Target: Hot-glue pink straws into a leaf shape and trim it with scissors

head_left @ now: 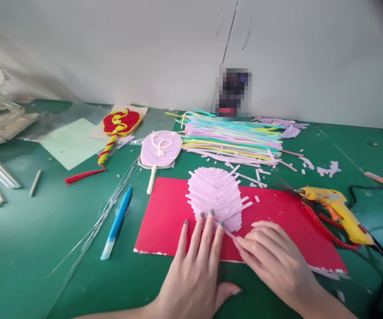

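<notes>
A leaf-shaped panel of pale lilac strips, laid in a V pattern, rests on a red sheet. My left hand lies flat with fingers spread, its fingertips pressing the panel's lower edge. My right hand pinches the end of a thin lilac strip, which slants from the panel's lower edge to my thumb and forefinger. Some strip ends stick out past the panel's right and left sides.
A yellow glue gun and red-handled tool lie right. Behind are bundled pastel strips, a lilac fan and a red-yellow fan. Left are a blue pen-like tool, thin wires and clear tubes.
</notes>
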Available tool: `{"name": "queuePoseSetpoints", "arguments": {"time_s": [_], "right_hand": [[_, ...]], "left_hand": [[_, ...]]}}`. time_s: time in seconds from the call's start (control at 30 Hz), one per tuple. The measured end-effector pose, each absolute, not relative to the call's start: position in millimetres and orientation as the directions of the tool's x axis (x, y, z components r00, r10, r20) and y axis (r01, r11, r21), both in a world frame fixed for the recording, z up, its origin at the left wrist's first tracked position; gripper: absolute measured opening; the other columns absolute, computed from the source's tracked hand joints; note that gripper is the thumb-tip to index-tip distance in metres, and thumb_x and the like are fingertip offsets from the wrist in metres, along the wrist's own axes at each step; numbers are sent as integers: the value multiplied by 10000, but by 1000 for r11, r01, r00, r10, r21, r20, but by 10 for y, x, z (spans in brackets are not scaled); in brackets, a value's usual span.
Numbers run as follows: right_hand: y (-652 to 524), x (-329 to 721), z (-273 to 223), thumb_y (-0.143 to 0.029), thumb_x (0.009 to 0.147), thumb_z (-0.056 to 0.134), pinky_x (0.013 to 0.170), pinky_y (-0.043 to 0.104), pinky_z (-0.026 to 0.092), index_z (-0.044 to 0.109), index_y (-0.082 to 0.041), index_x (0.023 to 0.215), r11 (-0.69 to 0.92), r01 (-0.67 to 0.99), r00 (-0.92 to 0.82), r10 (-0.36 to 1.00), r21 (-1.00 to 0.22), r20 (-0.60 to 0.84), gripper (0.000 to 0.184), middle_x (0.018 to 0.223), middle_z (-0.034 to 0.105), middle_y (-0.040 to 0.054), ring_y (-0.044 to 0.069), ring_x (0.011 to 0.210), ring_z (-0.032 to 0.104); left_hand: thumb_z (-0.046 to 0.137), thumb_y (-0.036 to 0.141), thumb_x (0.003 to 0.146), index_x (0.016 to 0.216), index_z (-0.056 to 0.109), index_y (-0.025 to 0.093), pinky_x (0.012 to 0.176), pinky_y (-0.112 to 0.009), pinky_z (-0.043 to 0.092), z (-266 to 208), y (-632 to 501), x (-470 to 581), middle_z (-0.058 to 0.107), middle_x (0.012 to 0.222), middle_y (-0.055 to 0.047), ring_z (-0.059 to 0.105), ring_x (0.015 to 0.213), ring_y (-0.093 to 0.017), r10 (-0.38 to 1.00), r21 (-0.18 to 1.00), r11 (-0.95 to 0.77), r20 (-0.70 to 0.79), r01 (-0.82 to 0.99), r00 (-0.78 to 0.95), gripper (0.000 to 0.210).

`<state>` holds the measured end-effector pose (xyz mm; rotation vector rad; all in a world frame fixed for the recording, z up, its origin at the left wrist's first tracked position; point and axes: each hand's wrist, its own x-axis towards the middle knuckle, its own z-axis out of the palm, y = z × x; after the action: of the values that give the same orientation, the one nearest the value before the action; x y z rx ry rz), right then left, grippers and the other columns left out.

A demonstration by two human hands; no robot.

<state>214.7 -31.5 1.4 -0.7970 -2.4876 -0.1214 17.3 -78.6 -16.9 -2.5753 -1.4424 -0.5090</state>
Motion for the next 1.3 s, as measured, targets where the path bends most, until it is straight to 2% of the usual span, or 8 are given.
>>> {"name": "queuePoseSetpoints", "arguments": {"time_s": [0.13,0.37,0.63,0.77,1.0,1.3], "right_hand": [[-317,2166,-11,-41,854,575,814,398,466,619,-141,943,813,572,-677,540,-104,499,141,730,667,28,177,726,620],[-309,2232,-25,-65,858,581,865,388,454,640,-147,1007,779,607,-647,598,-156,473,180,799,679,40,187,789,632],[-171,2275,94,-124,935,491,906,347,425,692,-166,979,718,650,-600,686,-250,410,210,859,690,43,175,865,607],[-116,2239,102,-145,928,518,891,319,429,696,-173,963,685,659,-568,723,-308,392,183,869,683,41,169,877,598],[-53,2158,77,-149,931,514,859,298,433,696,-181,937,715,610,-600,698,-342,390,185,865,688,31,149,837,606],[-34,2114,17,-129,884,593,807,278,450,694,-188,940,665,617,-538,746,-420,392,129,873,655,33,146,836,568]], "left_hand": [[301,666,888,1473,305,51,1072,-480,286,-184,-773,167,507,1392,-197,449,1312,-341,815,30,-495,364,869,451,848],[304,695,870,1312,542,51,1110,-443,198,-163,-735,142,549,1359,-194,409,1330,-331,797,-56,-503,356,862,488,817],[334,673,890,1270,579,55,1140,-455,125,-127,-731,163,541,1374,-177,418,1317,-321,823,-48,-491,302,870,482,766],[330,674,891,1251,596,64,1140,-452,122,-120,-727,165,555,1361,-170,447,1294,-308,827,-36,-485,308,874,471,757],[365,664,889,1290,563,87,1121,-455,151,-124,-713,154,541,1373,-164,468,1282,-304,821,-17,-497,313,868,477,730],[347,648,906,1260,552,23,1086,-447,232,-133,-724,154,552,1349,-200,509,1251,-309,807,-9,-503,351,864,474,747]]}}
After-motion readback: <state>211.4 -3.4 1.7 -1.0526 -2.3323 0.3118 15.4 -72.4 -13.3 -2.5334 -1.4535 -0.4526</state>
